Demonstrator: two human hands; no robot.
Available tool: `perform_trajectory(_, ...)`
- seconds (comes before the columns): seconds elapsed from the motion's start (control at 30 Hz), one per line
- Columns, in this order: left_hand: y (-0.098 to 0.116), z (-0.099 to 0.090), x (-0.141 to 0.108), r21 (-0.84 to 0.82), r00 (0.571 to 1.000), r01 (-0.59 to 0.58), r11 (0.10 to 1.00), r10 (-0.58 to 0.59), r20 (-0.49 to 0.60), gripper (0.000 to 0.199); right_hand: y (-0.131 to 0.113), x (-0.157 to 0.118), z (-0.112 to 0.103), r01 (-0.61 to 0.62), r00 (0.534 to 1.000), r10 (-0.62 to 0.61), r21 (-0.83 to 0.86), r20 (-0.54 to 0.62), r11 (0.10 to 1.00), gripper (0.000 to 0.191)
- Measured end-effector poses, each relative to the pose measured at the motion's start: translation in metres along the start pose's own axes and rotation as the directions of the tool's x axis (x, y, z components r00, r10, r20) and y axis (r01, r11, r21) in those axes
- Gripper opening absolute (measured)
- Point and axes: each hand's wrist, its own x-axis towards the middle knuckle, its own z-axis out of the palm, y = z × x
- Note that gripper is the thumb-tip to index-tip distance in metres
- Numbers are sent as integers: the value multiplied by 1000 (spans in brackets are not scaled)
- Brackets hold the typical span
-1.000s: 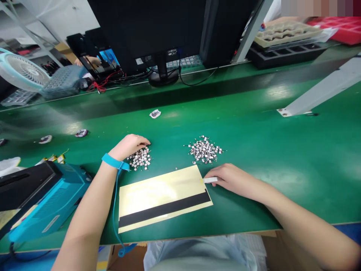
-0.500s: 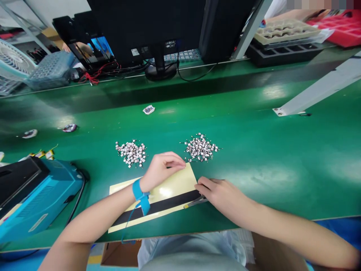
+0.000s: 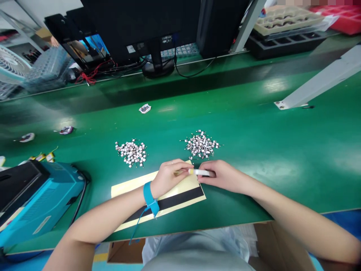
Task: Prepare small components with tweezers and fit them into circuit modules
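A pale yellow sheet [image 3: 180, 205] with a black strip along it lies on the green bench, partly under my left forearm. Above its upper right part is my left hand [image 3: 169, 177], fingers pinched; what sits between the fingertips is hidden. My right hand [image 3: 221, 176], just past the sheet's right end, is closed on a slim pale tool [image 3: 200, 172] with a yellow end. That end points at my left fingertips, and motion blurs it. Beyond my hands are a left pile of small white parts [image 3: 132, 152] and a right pile of similar parts [image 3: 201, 146], with dark leads.
A blue and black machine [image 3: 47, 199] stands at the left. At the back are a monitor [image 3: 146, 30] and stacked trays [image 3: 284, 34]. A slanted grey post [image 3: 318, 81] meets the bench at right. Small round-cornered pieces [image 3: 144, 108] lie farther back.
My right hand has raised the slim tool from beside the sheet's lower edge and turned it towards my left fingertips. My left hand has shifted slightly right and down.
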Motion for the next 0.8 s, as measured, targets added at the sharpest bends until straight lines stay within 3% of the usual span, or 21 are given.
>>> perform_trajectory(0.1, 1, 0, -2, 13, 996, -37, 999, 38, -82, 19, 2, 7, 3, 11, 998, 11, 337, -63, 942, 25)
perform_trajectory(0.2, 2, 1, -4, 65, 984, -103, 993, 111, -139, 23, -1, 12, 11, 41, 995, 15, 526, -101, 850, 31)
perform_trajectory(0.53, 1, 0, -5, 196, 951, -242, 950, 273, -147, 19, -2, 13, 22, 17, 982, 102, 612, -159, 791, 25)
perform_trajectory(0.73, 0, 3, -8, 262, 931, -305, 916, 345, -121, 18, -8, 16, 22, 21, 981, 129, 745, -143, 667, 27)
perform_trajectory(0.8, 0, 0, -5, 267, 931, -329, 906, 359, -72, 21, -5, 17, 18, 28, 981, 126, 740, -151, 672, 28)
